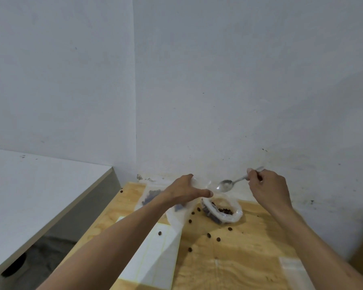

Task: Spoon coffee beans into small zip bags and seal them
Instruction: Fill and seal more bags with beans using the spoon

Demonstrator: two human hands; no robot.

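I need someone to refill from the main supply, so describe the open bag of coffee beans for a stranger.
On the wooden table by the white wall, look below the spoon in the right hand. The open bag has its clear rim rolled down, unlike the flat bags beside it.

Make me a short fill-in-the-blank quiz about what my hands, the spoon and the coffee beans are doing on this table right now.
1. The right hand holds a metal ____ by its handle.
2. The bowl of the spoon looks ____, with no beans in it.
3. The left hand holds a small clear ____ above the wooden table.
4. Several loose coffee beans lie scattered on the ____.

Missing words: spoon; empty; bag; table
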